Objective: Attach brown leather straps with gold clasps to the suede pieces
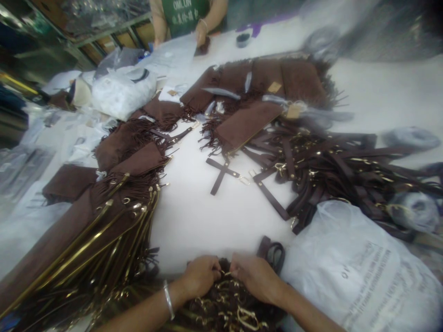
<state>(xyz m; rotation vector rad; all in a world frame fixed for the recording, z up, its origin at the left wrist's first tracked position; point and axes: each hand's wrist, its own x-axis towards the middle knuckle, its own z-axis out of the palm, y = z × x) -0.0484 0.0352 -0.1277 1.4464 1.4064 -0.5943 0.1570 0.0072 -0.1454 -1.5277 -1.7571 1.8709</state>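
My left hand [202, 275] and my right hand [252, 274] are close together at the table's near edge, fingers pinched. Between the fingertips shows a small gold metal fitting [226, 275]; its exact kind is blurred. Right below lies a heap of dark brown pieces with gold clasps [247, 318]. A coiled brown strap [273, 253] rests just beyond my right hand. Left of my left hand are stacked brown suede pouches with gold zips [114, 230].
Fringed brown pouches [249, 124] lie across the table. Brown wrist straps with gold hooks [332, 170] form a pile at right, behind a white plastic bag [360, 267]. Another white bag [121, 92] stands at far left. A co-worker's hand [201, 33] holds a brown piece opposite.
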